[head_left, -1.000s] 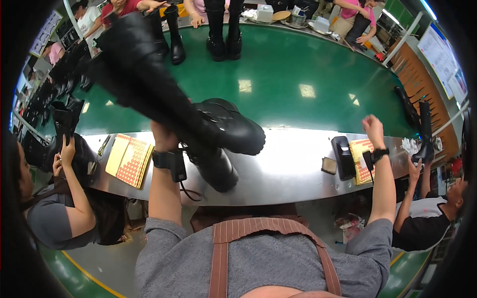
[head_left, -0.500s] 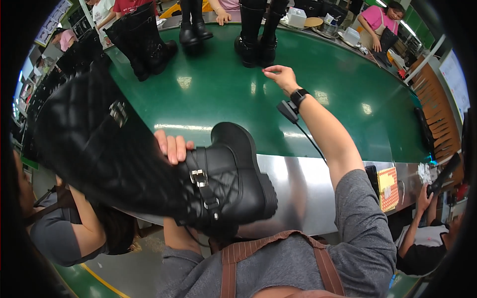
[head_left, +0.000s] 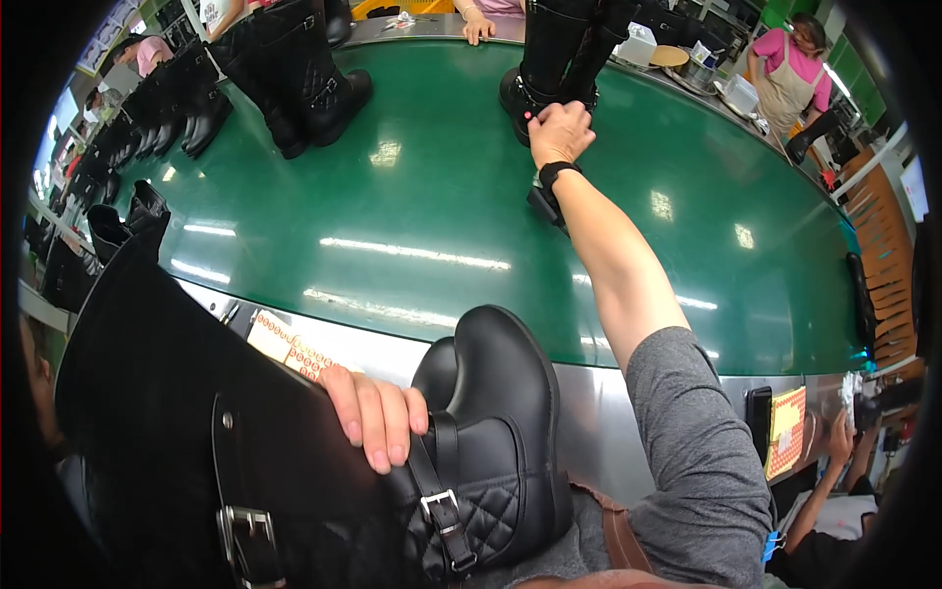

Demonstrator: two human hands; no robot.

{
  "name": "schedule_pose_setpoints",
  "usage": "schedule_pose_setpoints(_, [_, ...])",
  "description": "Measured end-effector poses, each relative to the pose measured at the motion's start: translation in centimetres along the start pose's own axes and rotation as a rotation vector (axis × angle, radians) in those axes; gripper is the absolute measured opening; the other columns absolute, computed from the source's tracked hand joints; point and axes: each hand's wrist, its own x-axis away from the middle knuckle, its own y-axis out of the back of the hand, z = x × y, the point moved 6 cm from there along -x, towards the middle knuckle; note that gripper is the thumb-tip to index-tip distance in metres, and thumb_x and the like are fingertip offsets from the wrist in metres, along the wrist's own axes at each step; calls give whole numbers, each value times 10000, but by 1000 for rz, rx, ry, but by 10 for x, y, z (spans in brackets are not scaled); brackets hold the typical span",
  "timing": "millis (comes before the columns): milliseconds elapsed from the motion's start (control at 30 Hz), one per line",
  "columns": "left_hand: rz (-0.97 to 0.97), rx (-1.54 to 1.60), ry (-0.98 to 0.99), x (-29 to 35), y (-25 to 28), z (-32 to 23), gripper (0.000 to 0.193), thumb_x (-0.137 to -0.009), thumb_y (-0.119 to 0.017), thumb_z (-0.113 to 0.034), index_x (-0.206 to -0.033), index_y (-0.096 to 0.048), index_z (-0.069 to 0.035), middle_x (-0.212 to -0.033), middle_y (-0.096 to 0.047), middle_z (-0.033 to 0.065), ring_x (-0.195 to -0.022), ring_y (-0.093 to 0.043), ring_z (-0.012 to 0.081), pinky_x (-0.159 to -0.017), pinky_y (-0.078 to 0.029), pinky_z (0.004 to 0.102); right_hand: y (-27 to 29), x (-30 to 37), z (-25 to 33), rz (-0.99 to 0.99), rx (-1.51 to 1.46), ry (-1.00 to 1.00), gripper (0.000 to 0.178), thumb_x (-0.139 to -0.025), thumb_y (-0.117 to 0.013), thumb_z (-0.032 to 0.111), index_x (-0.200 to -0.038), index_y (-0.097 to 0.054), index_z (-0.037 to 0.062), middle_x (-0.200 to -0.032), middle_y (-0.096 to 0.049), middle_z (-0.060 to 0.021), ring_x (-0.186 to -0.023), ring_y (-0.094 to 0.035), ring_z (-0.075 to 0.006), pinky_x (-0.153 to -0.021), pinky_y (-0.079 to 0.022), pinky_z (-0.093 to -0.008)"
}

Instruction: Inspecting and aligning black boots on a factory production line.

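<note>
Black smooth and quilted leather-like tall boot with silver buckles [head_left: 324, 501], slanting across the lower left, gripped at the ankle by the left hand [head_left: 378, 407], with fingers curled over; second black boot [head_left: 435, 375] just behind, mostly hidden. Probably fairly heavy at the thick sole, firm at toe and heel, softer along the shaft, slightly slippery on smooth panels, scuffable rather than fragile. Best held around the ankle, clear of buckles. Right hand [head_left: 562, 133] bunched narrow on a small round pink dot [head_left: 528, 116], over the green-topped desk [head_left: 442, 196], at the ankle of a standing black buckled pair [head_left: 564, 54]; cannot tell if touching. Around: quilted black pair [head_left: 294, 79] at far left, yellow red-dotted sheets [head_left: 285, 339], partly blocked by the long shaft, and co-worker's hand [head_left: 476, 25] at the far edge.
</note>
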Motion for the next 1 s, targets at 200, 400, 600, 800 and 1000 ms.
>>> schedule_pose_setpoints(200, [-144,-35,-78,-7,-12,2,227,-1039,-392,-252,-929,-483,-75,-757,-634,113,-809,-608,257,-963,-405,445,88,48,-79,338,-240,-82,243,-717,-750,209,-865,-570,143,-971,-524,-63,-972,-551,-264,-787,-470,-429])
schedule_pose_setpoints(400, [-447,-147,-23,-10,-35,37,206,-1011,-439,-263,-951,-492,-73,-750,-591,114,-813,-565,246,-915,-416,411,258,135,-102,996,-626,37,481,-755,-801,296,-1148,-614,91,-1102,-589,-32,-1000,-560,-157,-878,-457,-309])
schedule_pose_setpoints(600, [-465,-349,435,-38,-66,101,433,-769,-707,-75,-1160,-534,-4,-1083,-609,80,-911,-591,121,-769,-502,271,445,218,-74,1057,-974,320,852,-746,-828,388,-1402,-426,23,-1406,-469,-124,-1284,-460,-222,-1105,-329,-373])
schedule_pose_setpoints(800, [-140,-512,463,-98,-99,174,543,-771,-774,-167,-1224,-505,-36,-1111,-586,67,-1004,-557,121,-897,-464,296,468,274,-94,890,-909,36,619,-792,-783,360,-1261,-562,21,-1259,-574,-99,-1184,-510,-252,-1053,-370,-391])
schedule_pose_setpoints(1000, [-266,-908,301,-40,-107,172,505,-965,-557,-265,-1404,-410,-65,-1397,-399,146,-1319,-382,245,-1105,-302,390,458,279,-137,379,-1186,-453,304,-755,-696,48,-1044,-625,-19,-983,-643,-60,-904,-602,-169,-834,-471,-308])
